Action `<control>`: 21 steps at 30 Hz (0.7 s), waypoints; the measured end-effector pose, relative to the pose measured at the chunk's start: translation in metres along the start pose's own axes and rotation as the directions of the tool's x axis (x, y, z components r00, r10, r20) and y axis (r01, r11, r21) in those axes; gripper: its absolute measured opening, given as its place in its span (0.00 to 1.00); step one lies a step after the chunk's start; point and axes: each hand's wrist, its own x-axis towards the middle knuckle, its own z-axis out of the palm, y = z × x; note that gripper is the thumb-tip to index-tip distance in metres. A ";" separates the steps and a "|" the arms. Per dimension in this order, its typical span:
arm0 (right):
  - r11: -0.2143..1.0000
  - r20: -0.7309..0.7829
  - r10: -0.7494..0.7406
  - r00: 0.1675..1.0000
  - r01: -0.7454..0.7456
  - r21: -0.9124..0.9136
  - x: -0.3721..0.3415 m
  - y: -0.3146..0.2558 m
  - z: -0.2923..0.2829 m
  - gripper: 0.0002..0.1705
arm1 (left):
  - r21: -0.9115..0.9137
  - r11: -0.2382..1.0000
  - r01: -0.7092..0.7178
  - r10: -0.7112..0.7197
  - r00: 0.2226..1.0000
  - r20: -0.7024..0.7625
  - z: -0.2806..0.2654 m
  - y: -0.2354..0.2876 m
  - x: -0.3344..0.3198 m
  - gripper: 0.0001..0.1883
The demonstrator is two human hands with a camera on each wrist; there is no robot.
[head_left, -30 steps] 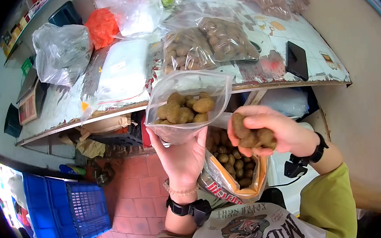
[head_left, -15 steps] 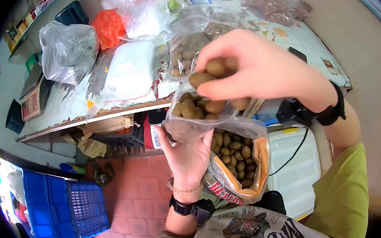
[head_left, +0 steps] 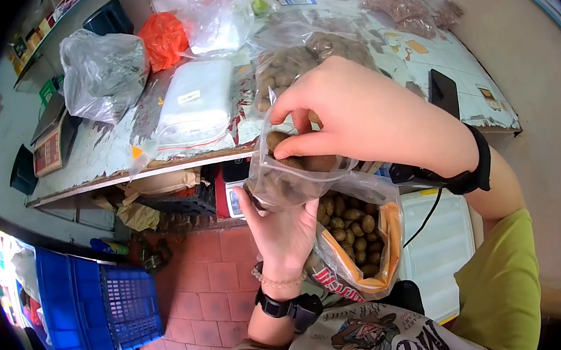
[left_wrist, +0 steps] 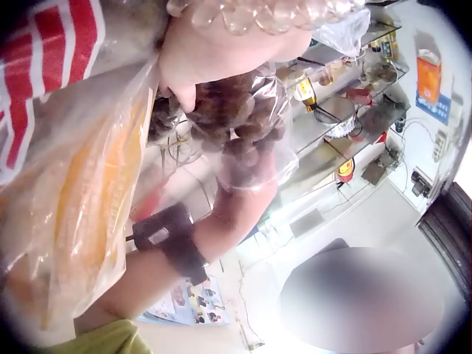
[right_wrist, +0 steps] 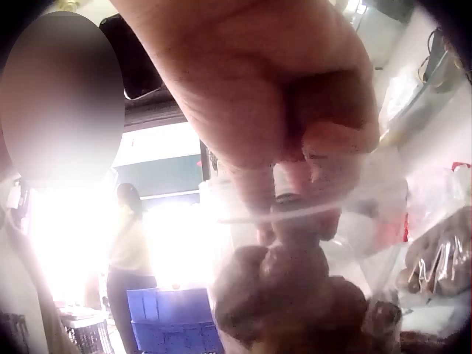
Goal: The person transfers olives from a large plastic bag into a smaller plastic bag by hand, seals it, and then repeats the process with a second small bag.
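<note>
My left hand holds a clear zip-top bag from beneath, thumb at one side and fingers at the other. Small brown oval fruits, like kiwis, fill its lower part. At the bag's mouth is my right hand, fingers bent down inside the rim with brown fruit between them. The right wrist view shows one fruit against the palm and fingertips close over the heap in the bag. Below, an open printed sack holds many more of these fruits.
Along the table's back lie filled clear bags, a stack of flat plastic bags, a grey bag and a red bag. A phone lies right. A blue crate stands left; a white box is right of the sack.
My right hand has gone from above the sack, with several fruits in it, over to the zip-top bag and down into its mouth. The left hand and bag have shifted slightly right.
</note>
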 end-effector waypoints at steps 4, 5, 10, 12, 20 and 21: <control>0.998 0.010 -0.042 0.999 0.041 0.054 0.006 -0.008 -0.013 0.16 | -0.046 0.999 0.017 -0.016 1.000 0.011 0.002 0.000 0.003 0.35; 0.992 0.047 0.009 0.999 -0.014 0.122 0.008 -0.012 -0.014 0.16 | -0.048 0.999 0.008 -0.009 1.000 -0.012 0.003 -0.001 0.003 0.35; 0.778 -0.010 0.121 0.993 -0.089 0.622 0.012 -0.023 -0.012 0.18 | -0.059 0.998 0.027 -0.024 0.998 0.055 0.002 0.000 0.004 0.37; 0.603 0.013 0.174 0.985 -0.117 0.789 0.012 -0.026 -0.012 0.18 | -0.083 0.996 0.033 -0.030 0.999 0.038 0.000 0.001 0.003 0.37; 0.728 -0.021 0.027 0.999 -0.005 0.686 0.012 -0.005 0.016 0.13 | 0.009 1.000 0.005 -0.005 1.000 -0.002 -0.006 0.004 0.003 0.41; 0.740 -0.015 0.014 1.000 0.000 0.672 0.011 -0.005 0.017 0.13 | 0.010 1.000 0.006 -0.006 1.000 -0.001 -0.005 0.003 0.004 0.41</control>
